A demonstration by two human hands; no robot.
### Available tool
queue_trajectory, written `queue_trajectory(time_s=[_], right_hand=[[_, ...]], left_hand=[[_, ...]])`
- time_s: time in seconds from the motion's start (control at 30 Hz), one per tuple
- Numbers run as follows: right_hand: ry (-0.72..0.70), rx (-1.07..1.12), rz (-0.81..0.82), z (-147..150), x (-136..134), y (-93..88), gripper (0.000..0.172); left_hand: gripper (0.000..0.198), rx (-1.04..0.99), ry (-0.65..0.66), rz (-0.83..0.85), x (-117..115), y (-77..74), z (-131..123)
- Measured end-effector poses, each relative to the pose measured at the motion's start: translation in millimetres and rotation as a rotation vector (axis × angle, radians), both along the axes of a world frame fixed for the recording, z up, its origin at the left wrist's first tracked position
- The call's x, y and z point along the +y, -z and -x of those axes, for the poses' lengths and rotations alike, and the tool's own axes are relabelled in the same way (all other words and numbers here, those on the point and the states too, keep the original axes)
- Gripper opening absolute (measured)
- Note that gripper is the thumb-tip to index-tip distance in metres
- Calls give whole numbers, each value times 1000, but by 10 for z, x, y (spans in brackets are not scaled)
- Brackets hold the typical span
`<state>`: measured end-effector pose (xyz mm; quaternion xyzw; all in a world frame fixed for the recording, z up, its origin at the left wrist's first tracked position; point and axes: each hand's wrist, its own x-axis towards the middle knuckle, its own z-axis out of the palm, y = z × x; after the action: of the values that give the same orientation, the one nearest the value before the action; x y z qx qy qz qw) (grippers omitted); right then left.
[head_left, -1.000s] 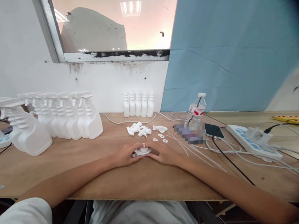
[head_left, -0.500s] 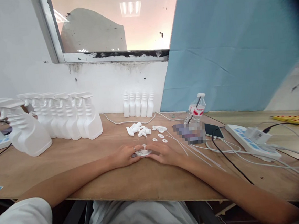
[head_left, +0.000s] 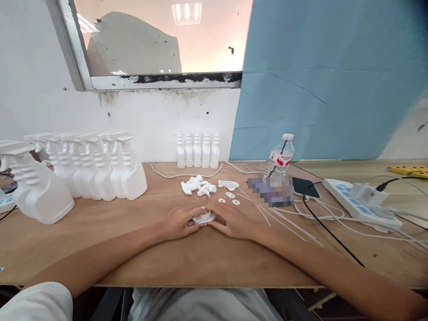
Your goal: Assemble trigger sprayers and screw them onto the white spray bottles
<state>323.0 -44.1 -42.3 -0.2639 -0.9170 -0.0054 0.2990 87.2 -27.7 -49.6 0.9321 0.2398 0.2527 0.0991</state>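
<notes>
Between my two hands, low over the wooden table, is a white spray trigger head point(head_left: 203, 218). My left hand point(head_left: 178, 223) grips its left side, a ring on one finger. On the other side my right hand point(head_left: 233, 220) holds it with thumb and fingers. Much of the part is covered by the fingers. Just beyond lie loose white trigger heads point(head_left: 201, 185), another white trigger part point(head_left: 228, 184) and several small white washers point(head_left: 230, 195). Thin clear tubes point(head_left: 278, 219) lie to the right of my right hand.
White spray bottles with triggers point(head_left: 99, 169) stand at the left. Several bottles without triggers point(head_left: 197, 152) line the wall. On the right are a water bottle point(head_left: 281, 157), a phone point(head_left: 305, 187), a power strip point(head_left: 358, 206) and tangled cables. The table point(head_left: 192, 266) ends near my body.
Both hands stay in nearly the same place on the trigger head. My right fingers have shifted slightly up. The other things stay where they were.
</notes>
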Motion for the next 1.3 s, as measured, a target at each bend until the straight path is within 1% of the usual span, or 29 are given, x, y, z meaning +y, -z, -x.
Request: queue_trajectory(time_s=[0.13,0.3,0.43,0.5,0.53,0.6,0.67,0.7,0.77,0.83,0.9,0.97,1.03,1.13,1.3], right_hand=[[-33,21,101,37,-15,-53,28],[-62,30,197,15,11,-44,30],[-122,56,252,-32,28,-91,32],[-117,105,257,-86,65,-148,34],[-77,128,236,-128,98,-180,34],[74,110,134,-250,191,-237,31],[254,-18,-2,-416,310,-274,29],[340,-90,-42,-506,372,-284,30],[514,-174,-23,-681,483,-287,34],[666,-212,77,-821,561,-269,39],[757,-242,182,-909,605,-240,42],[781,-271,254,-950,628,-207,41],[767,-289,290,-961,642,-180,38],[741,-297,299,-963,658,-163,32],[731,-288,288,-985,666,-168,36]], left_hand=[[44,2,11,-33,4,23,-3],[41,-9,14,-19,-4,4,4],[37,37,-19,-27,-20,-32,5],[36,69,-47,-28,-31,-50,1],[35,84,-63,-24,-37,-58,-2],[35,108,-93,-20,-47,-71,-8],[36,125,-114,-21,-54,-80,-12],[37,130,-120,-22,-57,-84,-12],[37,139,-122,-20,-60,-93,-11],[38,146,-119,-16,-63,-101,-9],[38,147,-116,-12,-64,-107,-8],[38,141,-112,-14,-63,-108,-7],[38,136,-110,-18,-61,-105,-7],[39,142,-117,-15,-58,-98,-6],[40,150,-114,-12,-56,-96,0]])
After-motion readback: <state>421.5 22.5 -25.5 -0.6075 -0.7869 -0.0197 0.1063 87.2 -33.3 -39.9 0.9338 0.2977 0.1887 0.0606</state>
